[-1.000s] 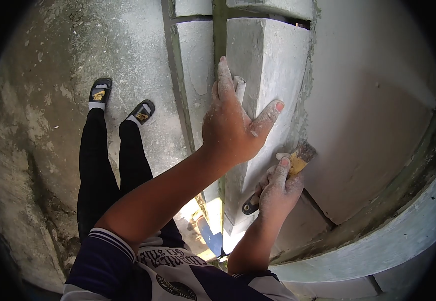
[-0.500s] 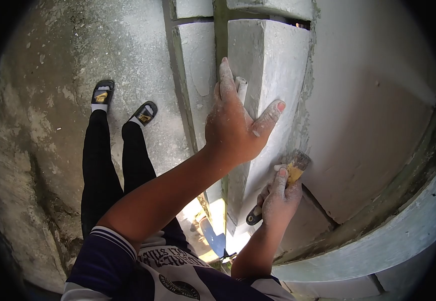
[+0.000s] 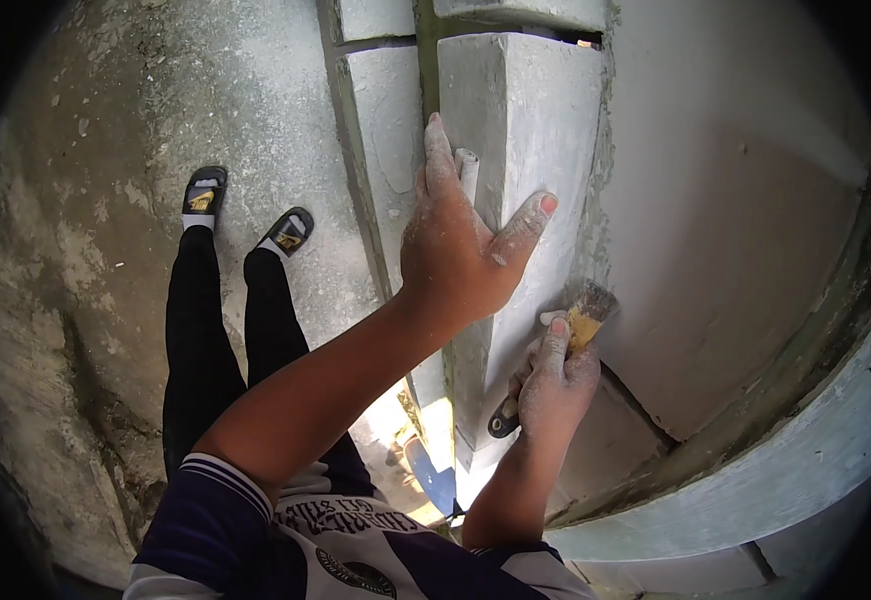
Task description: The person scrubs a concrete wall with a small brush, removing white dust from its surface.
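Observation:
My left hand (image 3: 455,250) lies over the edge of a white plastered pillar (image 3: 550,120), index finger stretched up and thumb spread onto the broad face. A folded white piece (image 3: 468,175), perhaps sandpaper, sticks out between finger and thumb; the hand presses it on the pillar, and its lower part is hidden. My right hand (image 3: 560,385) is closed round a putty knife (image 3: 585,318) with a black handle and a wide yellow and grey end. The wide end points up and right, close to the wall beside the pillar. White dust coats both hands.
A smooth grey wall (image 3: 735,250) stands right of the pillar, with a curved ledge (image 3: 755,510) below it. Rough stained concrete floor (image 3: 265,110) lies left, under my sandalled feet (image 3: 203,190). Narrow dark grooves (image 3: 355,170) run between the white blocks.
The pillar and wall have shifted slightly left in view. Both hands keep nearly the same pose, and the putty knife stays in my right hand.

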Motion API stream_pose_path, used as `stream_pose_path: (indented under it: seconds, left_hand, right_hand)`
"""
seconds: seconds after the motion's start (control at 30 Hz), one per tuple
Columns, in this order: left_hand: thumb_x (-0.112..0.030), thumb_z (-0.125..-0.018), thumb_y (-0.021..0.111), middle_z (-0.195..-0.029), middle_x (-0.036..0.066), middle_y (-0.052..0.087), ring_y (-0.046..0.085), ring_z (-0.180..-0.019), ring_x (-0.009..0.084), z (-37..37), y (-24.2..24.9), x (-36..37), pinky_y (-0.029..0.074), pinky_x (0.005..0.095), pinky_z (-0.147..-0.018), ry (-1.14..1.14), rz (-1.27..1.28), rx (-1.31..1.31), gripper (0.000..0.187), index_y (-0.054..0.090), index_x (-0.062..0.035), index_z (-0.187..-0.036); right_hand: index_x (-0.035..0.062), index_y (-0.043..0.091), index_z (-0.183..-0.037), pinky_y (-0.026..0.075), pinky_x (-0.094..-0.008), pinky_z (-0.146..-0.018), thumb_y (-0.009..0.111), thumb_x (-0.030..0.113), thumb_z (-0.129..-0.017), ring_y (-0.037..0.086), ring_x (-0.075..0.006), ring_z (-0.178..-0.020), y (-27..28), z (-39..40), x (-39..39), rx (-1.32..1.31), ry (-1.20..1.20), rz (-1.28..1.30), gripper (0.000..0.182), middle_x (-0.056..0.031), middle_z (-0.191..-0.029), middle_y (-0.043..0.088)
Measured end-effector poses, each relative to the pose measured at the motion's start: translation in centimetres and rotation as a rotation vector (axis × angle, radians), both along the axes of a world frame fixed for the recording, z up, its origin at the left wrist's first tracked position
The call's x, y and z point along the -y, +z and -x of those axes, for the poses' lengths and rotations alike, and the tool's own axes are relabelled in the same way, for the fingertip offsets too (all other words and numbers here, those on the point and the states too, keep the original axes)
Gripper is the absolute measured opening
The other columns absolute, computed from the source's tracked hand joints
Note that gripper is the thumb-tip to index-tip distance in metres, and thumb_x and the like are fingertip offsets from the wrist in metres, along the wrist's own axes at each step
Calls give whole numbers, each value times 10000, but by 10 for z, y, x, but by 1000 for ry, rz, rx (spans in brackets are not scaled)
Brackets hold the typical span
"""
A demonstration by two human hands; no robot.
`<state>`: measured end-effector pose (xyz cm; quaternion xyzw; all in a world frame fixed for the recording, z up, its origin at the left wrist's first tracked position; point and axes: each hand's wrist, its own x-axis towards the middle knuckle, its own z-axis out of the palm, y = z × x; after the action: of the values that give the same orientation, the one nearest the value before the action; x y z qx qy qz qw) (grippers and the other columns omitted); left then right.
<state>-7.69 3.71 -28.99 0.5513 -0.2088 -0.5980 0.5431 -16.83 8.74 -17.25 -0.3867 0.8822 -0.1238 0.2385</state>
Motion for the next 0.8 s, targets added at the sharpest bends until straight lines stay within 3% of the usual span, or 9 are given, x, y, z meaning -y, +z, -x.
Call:
stream_pose_path:
  seconds: [0.07, 0.23, 0.33, 0.43, 0.8]
  left_hand:
    - [-448, -852, 740, -1431, 429, 259, 389, -1371, 505, -1, -1, 0, 417, 466, -1079, -8, 19, 101, 1167, -33, 131, -1506]
    - [-447, -851, 742, -1437, 427, 251, 387, -1373, 504, 4, -2, -2, 417, 463, -1080, 46, 43, 41, 1163, -23, 133, -1506]
    - [-449, -852, 739, -1433, 426, 258, 395, -1367, 503, 1, -1, -2, 416, 462, -1080, 13, 21, 89, 1158, -17, 136, -1506]
    - [-454, -855, 735, -1429, 427, 264, 407, -1359, 502, 0, -2, 1, 416, 463, -1079, 20, 23, 71, 1156, -15, 140, -1504]
    - [-465, -860, 723, -1417, 433, 272, 427, -1343, 502, 3, -1, -2, 428, 468, -1066, 34, 33, 72, 1145, -3, 148, -1499]
  right_hand:
    - [29, 560, -1065, 325, -243, -372, 500, 186, -1041, 359, -60, -419, 3, -1, -7, 14, -51, -22, 169, 17, -616, 428]
    - [32, 560, -1062, 316, -239, -371, 507, 186, -1039, 363, -59, -417, 3, -12, 5, -16, -84, -69, 164, 18, -614, 427]
    - [27, 579, -1040, 358, -253, -383, 506, 192, -1037, 461, -77, -415, -2, 8, -10, 0, -13, -4, 180, -1, -593, 489]
    - [24, 588, -1017, 367, -254, -401, 517, 201, -1034, 476, -71, -453, 3, 8, -15, -18, -70, -59, 192, -3, -607, 503]
    - [29, 587, -1052, 363, -249, -399, 526, 215, -1034, 444, -65, -452, 5, -3, -6, -23, -61, -21, 196, 9, -626, 483]
